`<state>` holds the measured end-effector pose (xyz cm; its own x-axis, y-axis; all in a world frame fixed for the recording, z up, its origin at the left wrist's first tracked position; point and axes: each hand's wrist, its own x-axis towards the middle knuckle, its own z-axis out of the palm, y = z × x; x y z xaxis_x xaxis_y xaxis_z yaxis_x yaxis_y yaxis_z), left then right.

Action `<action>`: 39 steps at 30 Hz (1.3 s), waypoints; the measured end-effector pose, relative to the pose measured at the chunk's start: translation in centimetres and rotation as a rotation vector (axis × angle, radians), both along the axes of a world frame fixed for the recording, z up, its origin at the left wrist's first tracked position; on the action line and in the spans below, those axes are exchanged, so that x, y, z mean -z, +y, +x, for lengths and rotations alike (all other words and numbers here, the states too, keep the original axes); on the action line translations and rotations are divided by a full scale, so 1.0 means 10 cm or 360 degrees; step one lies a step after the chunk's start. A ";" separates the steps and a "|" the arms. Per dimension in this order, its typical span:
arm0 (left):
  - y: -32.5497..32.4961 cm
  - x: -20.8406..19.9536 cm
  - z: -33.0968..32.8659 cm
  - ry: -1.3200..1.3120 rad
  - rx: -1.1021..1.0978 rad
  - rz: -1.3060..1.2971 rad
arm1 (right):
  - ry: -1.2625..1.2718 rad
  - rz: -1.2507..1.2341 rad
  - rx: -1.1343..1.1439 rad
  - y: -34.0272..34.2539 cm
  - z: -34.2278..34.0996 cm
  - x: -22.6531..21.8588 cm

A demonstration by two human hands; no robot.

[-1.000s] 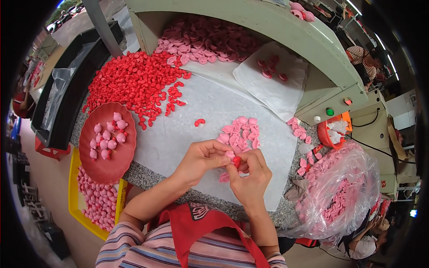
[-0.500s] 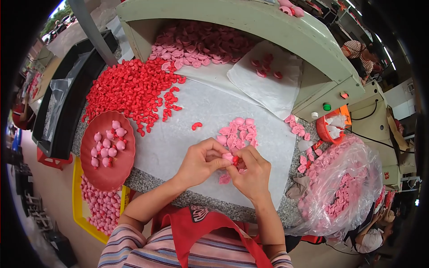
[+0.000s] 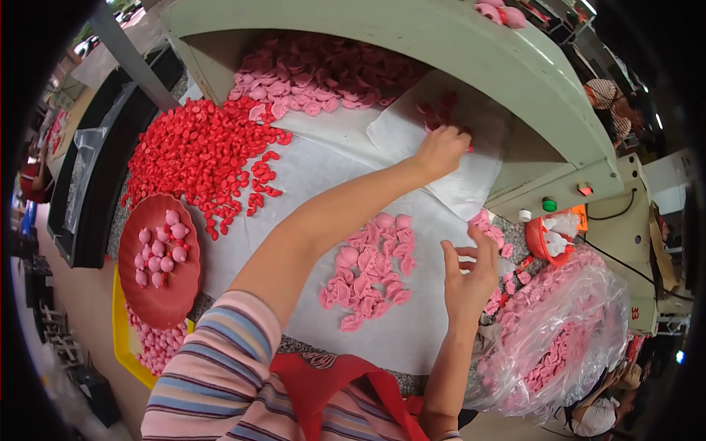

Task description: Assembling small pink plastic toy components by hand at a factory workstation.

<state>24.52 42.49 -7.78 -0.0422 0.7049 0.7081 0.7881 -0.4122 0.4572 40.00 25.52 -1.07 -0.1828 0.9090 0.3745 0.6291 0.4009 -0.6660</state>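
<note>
My left hand (image 3: 443, 153) reaches far forward over a white sheet (image 3: 456, 192) under the pale green machine. Its fingers are curled down and closed, with a small red piece (image 3: 470, 148) showing at the fingertips. Other red pieces (image 3: 440, 110) lie in shadow just beyond it. My right hand (image 3: 473, 275) hovers at the right side of the work paper, fingers apart and nothing visible in them. Between my arms lies a loose group of pink, shell-like soft pieces (image 3: 368, 275), some rounded. My left forearm covers part of the work paper.
A red heap of small curved pieces (image 3: 187, 158) lies left, above a red plate (image 3: 158, 305) of pink balls and a yellow crate (image 3: 121, 334). Pink shells (image 3: 294, 84) fill the machine's opening. At right stand a red basket (image 3: 540, 242) and a clear plastic bag (image 3: 588, 294) of pink pieces.
My hands, earlier together over the pink pieces holding a pink and red piece, have parted. The left went forward to the white sheet; the right moved rightward and opened. The view shifted slightly.
</note>
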 end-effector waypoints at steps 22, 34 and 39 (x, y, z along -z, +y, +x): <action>-2.98 -0.15 -0.80 -0.0806 -0.0235 -0.0758 | 0.0905 -0.1355 -0.0610 -0.05 -0.80 0.19; -2.63 -0.19 -0.40 -0.0027 -0.0021 -0.0586 | 0.1087 -0.1343 -0.0721 -0.39 -0.23 0.15; -2.56 -0.25 -0.43 0.0320 -0.0016 -0.1034 | 0.1158 -0.1338 -0.0621 -0.51 -0.18 0.06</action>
<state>20.26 16.91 -5.32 0.0374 0.9900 0.1357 0.8860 -0.0957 0.4537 38.16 20.41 -1.63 -0.4938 0.8498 -0.1847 -0.0763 -0.2540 -0.9642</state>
